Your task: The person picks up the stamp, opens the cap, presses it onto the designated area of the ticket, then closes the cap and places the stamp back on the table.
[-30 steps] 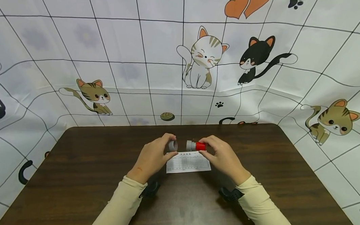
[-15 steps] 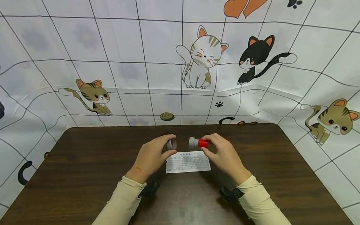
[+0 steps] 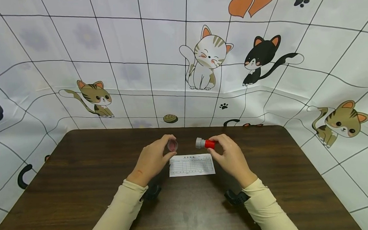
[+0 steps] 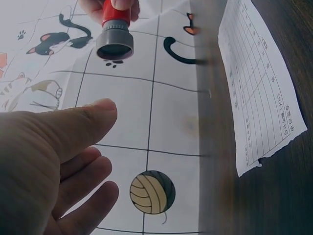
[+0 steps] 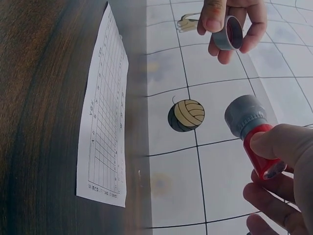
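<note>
Between thumb and fingers, my left hand (image 3: 153,159) pinches a round grey cap (image 3: 172,145) whose reddish inside faces the head camera. In the right wrist view the grey cap (image 5: 228,34) shows as a short ring. The left wrist view hides it behind the thumb. My right hand (image 3: 231,157) holds a stamp (image 3: 209,144) by its red handle, its wide grey end pointing left towards the cap. Cap and stamp are apart, both above the table. Below and between the hands lies a white printed form (image 3: 192,165) with a ruled grid.
The dark wooden table (image 3: 81,183) carries the form near its far part. Behind it hangs a white sheet (image 3: 120,38) with grid lines and cartoon cats. Each wrist wears a black strap device, such as the right one (image 3: 236,197).
The hands have drawn slightly apart: the cap moved left and turned its inside towards the head camera, and the stamp moved right and slightly up. The form stays put.
</note>
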The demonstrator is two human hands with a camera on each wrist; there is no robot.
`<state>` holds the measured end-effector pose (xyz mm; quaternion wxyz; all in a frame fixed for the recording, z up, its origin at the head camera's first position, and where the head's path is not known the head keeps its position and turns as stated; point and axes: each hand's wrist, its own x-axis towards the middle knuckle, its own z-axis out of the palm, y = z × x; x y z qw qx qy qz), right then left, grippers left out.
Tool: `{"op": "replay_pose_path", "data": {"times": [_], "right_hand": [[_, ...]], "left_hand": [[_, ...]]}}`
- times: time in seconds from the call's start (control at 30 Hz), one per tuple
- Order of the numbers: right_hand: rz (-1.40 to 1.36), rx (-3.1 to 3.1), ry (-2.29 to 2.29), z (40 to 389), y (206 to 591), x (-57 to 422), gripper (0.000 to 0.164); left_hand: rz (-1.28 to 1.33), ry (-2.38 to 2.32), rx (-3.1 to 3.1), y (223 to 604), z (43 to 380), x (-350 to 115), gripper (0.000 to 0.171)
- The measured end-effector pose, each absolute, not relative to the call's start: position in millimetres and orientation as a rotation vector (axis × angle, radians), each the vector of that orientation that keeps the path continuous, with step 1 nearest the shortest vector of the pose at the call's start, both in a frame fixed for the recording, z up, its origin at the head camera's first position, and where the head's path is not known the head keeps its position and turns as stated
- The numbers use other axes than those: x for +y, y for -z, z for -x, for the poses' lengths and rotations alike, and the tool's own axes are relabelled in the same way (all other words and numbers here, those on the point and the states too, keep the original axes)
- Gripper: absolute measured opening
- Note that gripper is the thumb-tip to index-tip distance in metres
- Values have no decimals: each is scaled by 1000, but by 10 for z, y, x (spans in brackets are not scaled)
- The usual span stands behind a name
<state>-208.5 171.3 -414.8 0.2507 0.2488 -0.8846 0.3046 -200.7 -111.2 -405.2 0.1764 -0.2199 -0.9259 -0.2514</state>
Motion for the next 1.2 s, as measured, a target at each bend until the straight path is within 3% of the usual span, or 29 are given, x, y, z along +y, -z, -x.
{"op": "replay_pose_path", "data": {"times": [0.37,1.2], "right_hand": [[-637,-2402,-927,2110,4156,1726,34],[-441,-2414,-1069,2127,4189,1771,33]], "left_hand": [[536,744,-2658,4061,2026,-1154,57],[369,780,-2696,4226,2179,-1399,50]]}}
